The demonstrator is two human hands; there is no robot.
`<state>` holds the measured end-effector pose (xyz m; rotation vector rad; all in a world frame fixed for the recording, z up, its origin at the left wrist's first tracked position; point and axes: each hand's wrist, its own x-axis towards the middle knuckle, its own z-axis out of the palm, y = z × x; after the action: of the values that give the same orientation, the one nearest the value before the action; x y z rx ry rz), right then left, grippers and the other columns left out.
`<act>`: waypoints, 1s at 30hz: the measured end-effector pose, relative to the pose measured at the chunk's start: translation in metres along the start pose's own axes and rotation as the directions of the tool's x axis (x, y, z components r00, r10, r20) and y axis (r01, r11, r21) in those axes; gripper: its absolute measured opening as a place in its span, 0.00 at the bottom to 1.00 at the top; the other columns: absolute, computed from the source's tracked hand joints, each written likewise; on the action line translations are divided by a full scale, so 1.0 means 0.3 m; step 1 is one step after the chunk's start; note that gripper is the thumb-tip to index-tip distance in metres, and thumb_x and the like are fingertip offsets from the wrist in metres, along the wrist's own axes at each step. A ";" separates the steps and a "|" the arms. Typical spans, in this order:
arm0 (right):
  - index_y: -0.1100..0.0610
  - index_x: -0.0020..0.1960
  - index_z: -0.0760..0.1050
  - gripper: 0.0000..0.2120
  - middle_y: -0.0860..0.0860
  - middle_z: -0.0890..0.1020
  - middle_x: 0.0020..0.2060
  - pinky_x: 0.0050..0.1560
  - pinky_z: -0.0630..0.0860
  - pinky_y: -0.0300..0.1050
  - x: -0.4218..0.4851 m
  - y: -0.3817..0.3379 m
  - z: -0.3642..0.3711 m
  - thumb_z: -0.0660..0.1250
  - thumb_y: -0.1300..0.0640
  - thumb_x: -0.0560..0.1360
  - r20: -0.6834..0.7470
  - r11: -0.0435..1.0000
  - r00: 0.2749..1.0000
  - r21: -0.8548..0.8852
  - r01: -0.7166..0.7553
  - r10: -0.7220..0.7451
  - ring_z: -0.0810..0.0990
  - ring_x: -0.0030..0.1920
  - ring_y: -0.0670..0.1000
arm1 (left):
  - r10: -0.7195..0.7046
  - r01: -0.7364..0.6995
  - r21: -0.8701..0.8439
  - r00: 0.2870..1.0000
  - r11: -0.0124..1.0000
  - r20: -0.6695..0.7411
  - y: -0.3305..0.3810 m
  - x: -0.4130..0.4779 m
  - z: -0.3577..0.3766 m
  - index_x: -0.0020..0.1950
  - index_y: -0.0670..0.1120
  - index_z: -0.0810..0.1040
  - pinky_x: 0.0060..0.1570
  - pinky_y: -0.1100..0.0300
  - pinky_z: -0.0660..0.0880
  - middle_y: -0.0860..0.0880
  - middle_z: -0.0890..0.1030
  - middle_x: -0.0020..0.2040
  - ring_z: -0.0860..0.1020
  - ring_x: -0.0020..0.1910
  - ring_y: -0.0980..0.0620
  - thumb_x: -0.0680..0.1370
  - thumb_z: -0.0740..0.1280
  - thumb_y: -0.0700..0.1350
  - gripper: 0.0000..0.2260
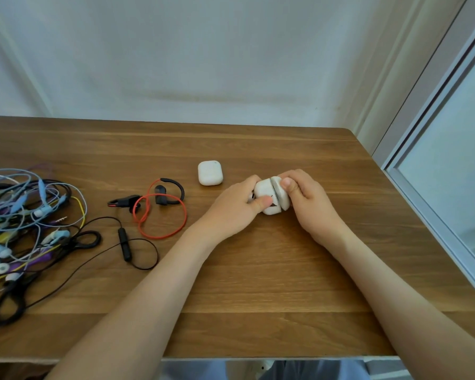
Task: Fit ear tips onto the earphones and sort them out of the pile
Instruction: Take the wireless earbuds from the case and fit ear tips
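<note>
Both hands meet over the brown wooden table (258,283): the left hand (237,208) grips the body of a white plastic earbud case (266,197), while the right hand (307,200) pinches its hinged lid (280,192), slightly ajar. A second closed white case (210,173) lies just beyond the left hand; red-and-black neckband earphones (159,208) and the tangled pile of wired earphones (25,229) lie further left.

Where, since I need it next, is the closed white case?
Head view, mid-table: the closed white case lies between the red-cabled earphones and the open case.
</note>
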<state>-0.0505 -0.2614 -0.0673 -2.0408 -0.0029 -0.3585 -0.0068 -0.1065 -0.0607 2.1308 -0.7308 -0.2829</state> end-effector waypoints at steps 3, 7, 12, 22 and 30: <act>0.52 0.47 0.77 0.13 0.50 0.80 0.47 0.49 0.74 0.38 -0.004 -0.010 -0.012 0.55 0.55 0.83 0.009 0.993 1.000 0.116 -0.025 0.024 0.78 0.47 0.46 | 0.007 -0.004 -0.099 1.000 0.995 0.026 -0.010 -0.005 -0.011 0.50 0.51 0.72 0.44 0.60 0.67 0.54 0.75 0.43 0.72 0.42 0.57 0.80 0.62 0.46 0.01; 0.52 0.47 0.77 0.09 0.48 0.80 0.46 0.47 0.73 0.41 0.011 -0.007 -0.006 0.59 0.56 0.81 -0.124 0.992 0.989 0.111 -0.062 0.075 0.77 0.46 0.44 | 0.029 -0.025 -0.161 0.999 0.987 0.021 -0.010 -0.010 -0.010 0.50 0.56 0.72 0.48 0.60 0.69 0.57 0.76 0.45 0.73 0.46 0.58 0.81 0.62 0.45 0.05; 0.50 0.51 0.76 0.10 0.44 0.76 0.49 0.50 0.71 0.35 0.000 -0.011 -0.011 0.57 0.60 0.81 -0.399 0.994 0.912 0.006 0.107 -0.096 0.74 0.48 0.39 | -0.117 0.058 -0.355 0.983 0.933 -0.145 -0.015 -0.003 -0.005 0.55 0.49 0.72 0.49 0.61 0.67 0.54 0.74 0.47 0.72 0.48 0.56 0.82 0.59 0.46 0.04; 0.54 0.54 0.74 0.06 0.48 0.73 0.48 0.47 0.70 0.30 -0.011 0.008 0.017 0.66 0.57 0.76 -0.109 0.892 0.898 -0.217 0.397 -0.426 0.71 0.47 0.40 | -0.160 0.076 -0.413 0.972 0.907 -0.171 -0.005 -0.003 0.002 0.57 0.47 0.74 0.52 0.59 0.70 0.49 0.78 0.51 0.74 0.50 0.55 0.82 0.60 0.48 0.08; 0.54 0.55 0.75 0.07 0.46 0.74 0.47 0.46 0.69 0.29 -0.014 -0.001 0.013 0.66 0.62 0.77 -0.172 0.926 0.916 -0.182 0.331 -0.361 0.73 0.46 0.38 | -0.047 0.001 -0.392 0.993 0.920 -0.109 -0.007 -0.012 -0.009 0.51 0.53 0.73 0.52 0.61 0.70 0.56 0.76 0.46 0.73 0.46 0.60 0.81 0.61 0.44 0.04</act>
<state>-0.0538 -0.2573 -0.0697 -2.1425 -0.2227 -0.8117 -0.0076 -0.1017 -0.0608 1.7586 -0.5285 -0.2884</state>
